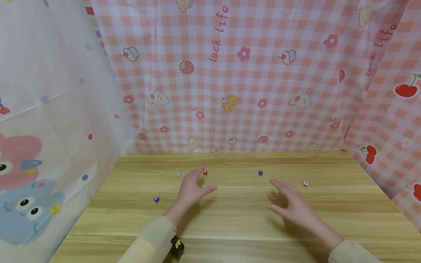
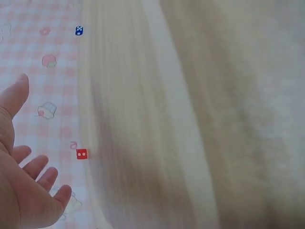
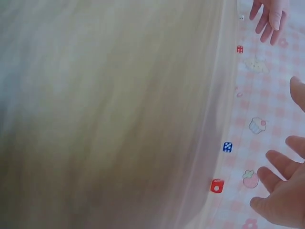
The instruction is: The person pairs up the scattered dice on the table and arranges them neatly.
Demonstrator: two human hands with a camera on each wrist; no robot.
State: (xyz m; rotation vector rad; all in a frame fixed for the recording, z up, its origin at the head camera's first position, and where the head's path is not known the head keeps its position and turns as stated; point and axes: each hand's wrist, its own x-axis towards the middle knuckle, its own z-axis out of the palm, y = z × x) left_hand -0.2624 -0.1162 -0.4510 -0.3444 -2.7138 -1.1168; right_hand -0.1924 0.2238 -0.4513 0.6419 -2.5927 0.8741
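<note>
My left hand (image 1: 192, 189) hovers over the left half of the wooden table, thumb and fingers spread apart and holding nothing. Its fingertips overlap the spot beside a red die (image 1: 205, 172) in the head view. Just left of that hand is a white die (image 1: 178, 174), and a blue die (image 1: 156, 199) sits nearer on the left. My right hand (image 1: 294, 206) is also spread and holds nothing. Beyond its fingertips is another blue die (image 1: 260, 173); a white die with a red dot (image 1: 305, 184) lies to its right. The right wrist view shows a red die with one white dot (image 3: 217, 186).
The wooden table (image 1: 236, 226) ends at a pink checked cloth (image 1: 210, 84) hanging behind it. Patterned sheets hang at the left and right sides. A black strapped item with yellow (image 1: 177, 247) shows beneath the left sleeve.
</note>
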